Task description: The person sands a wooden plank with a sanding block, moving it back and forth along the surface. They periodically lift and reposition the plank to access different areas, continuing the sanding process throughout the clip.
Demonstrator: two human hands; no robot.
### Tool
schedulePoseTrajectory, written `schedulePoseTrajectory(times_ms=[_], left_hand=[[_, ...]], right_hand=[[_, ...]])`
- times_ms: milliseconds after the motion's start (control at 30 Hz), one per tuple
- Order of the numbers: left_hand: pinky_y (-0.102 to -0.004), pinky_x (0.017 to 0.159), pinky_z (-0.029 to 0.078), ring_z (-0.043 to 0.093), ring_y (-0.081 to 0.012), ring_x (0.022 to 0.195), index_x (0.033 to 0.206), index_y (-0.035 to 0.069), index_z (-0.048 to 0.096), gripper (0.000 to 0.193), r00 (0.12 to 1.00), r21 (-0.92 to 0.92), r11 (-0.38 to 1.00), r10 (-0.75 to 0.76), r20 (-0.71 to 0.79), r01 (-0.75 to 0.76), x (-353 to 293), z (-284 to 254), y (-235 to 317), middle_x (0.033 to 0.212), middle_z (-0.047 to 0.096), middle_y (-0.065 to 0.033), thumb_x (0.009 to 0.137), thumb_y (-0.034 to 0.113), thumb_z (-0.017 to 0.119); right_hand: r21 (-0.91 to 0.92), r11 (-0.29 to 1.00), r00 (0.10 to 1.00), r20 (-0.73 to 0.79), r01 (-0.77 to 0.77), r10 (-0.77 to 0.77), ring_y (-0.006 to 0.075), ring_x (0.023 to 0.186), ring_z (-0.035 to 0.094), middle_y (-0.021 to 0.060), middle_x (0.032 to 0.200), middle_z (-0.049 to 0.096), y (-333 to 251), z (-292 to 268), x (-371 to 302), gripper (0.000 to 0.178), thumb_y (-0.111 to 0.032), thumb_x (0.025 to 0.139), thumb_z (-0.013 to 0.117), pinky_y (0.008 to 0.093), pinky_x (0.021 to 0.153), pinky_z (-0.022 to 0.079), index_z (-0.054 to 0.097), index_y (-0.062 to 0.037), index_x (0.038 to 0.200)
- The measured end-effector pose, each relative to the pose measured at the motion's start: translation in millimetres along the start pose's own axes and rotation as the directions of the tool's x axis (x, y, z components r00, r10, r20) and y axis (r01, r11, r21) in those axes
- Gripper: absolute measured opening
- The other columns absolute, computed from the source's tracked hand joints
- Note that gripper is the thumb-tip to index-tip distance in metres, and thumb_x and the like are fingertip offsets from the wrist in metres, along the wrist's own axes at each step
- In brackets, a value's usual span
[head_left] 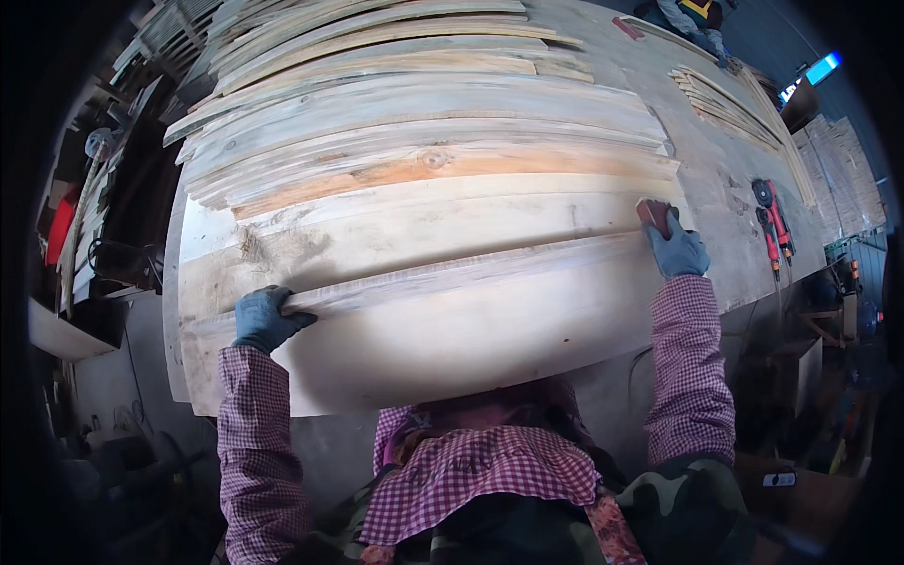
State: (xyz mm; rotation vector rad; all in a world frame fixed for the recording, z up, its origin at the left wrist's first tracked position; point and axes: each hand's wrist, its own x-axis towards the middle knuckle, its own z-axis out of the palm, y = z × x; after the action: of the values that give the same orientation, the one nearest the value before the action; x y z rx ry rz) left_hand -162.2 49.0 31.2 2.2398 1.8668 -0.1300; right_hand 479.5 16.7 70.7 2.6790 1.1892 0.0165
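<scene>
A long, pale wooden plank [452,275] lies across the near part of the table, one edge raised and casting a shadow behind it. My left hand [266,318], in a blue-grey glove, grips the plank near its left end, the thumb along its edge. At the plank's right end my right hand [680,249], gloved alike, is closed around a reddish-brown sanding block [653,215]. The block is at the plank's edge; I cannot tell whether it touches. Behind the plank, several more boards [424,160] lie side by side, one of them orange-toned with a knot.
Red-handled power tools [774,224] lie on the table [720,169] at the right. Thin wooden strips [725,105] rest farther back, near a small red block [628,28]. Another person [692,19] is at the far right. Stacked timber [113,198] stands off the left side.
</scene>
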Motion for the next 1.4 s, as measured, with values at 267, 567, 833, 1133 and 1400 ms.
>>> schedulePoseTrajectory(times_ms=[267,567,833,1133,1400], left_hand=[[-0.0429,0.084,0.054,0.069,-0.0305,0.094,0.105,0.013,0.074,0.061,0.998,0.051,0.999,-0.02,0.058,0.017,-2.9,-11.3,5.7,0.096,0.073,-0.0098,0.068,0.061,0.079],[-0.0437,0.085,0.053,0.069,-0.0331,0.095,0.11,0.014,0.073,0.069,0.991,0.12,0.993,-0.004,0.131,-0.012,31.6,6.3,-8.8,0.099,0.073,-0.0136,0.063,0.064,0.082],[-0.0437,0.082,0.054,0.069,-0.0342,0.088,0.105,0.009,0.073,0.069,0.994,-0.008,0.998,0.06,0.088,-0.059,21.5,-4.1,-9.8,0.09,0.073,-0.0139,0.062,0.061,0.085],[-0.0453,0.083,0.053,0.069,-0.0369,0.093,0.102,0.008,0.071,0.064,0.993,-0.013,0.992,0.122,0.002,-0.122,25.4,2.5,-22.2,0.095,0.073,-0.0165,0.063,0.056,0.087],[-0.046,0.08,0.052,0.067,-0.0379,0.09,0.101,0.007,0.069,0.064,0.99,0.014,0.991,0.13,0.049,-0.131,28.1,0.8,-21.9,0.092,0.071,-0.0168,0.064,0.057,0.085]], right_hand=[[0.114,0.598,0.569,-0.485,0.794,-0.664,0.0329,0.099,0.055,0.0148,0.11,0.058,-150.7,4.9,-149.1,0.076,-0.061,0.083,0.068,0.0486,0.081,0.042,0.049,-0.0238,0.146],[0.072,0.285,0.279,-0.531,0.956,-0.8,0.0326,0.11,0.048,0.0146,0.129,0.049,-318.8,15.3,-266.4,0.08,-0.057,0.078,0.073,0.0492,0.088,0.04,0.043,-0.0346,0.148],[0.351,0.76,0.69,-0.703,0.547,-0.173,0.0371,0.104,0.06,0.0199,0.123,0.058,-99.0,80.5,-86.2,0.086,-0.053,0.078,0.079,0.052,0.083,0.051,0.044,-0.0221,0.15],[0.513,0.655,0.67,-0.742,0.555,0.014,0.0383,0.108,0.054,0.0191,0.127,0.053,-143.8,94.7,-104.4,0.081,-0.055,0.078,0.076,0.0534,0.087,0.045,0.048,-0.0224,0.147],[0.032,0.434,0.247,-0.859,0.9,-0.448,0.0289,0.119,0.051,0.0071,0.136,0.049,-190.3,85.0,-144.7,0.064,-0.051,0.074,0.077,0.0468,0.1,0.042,0.056,-0.0444,0.134]])
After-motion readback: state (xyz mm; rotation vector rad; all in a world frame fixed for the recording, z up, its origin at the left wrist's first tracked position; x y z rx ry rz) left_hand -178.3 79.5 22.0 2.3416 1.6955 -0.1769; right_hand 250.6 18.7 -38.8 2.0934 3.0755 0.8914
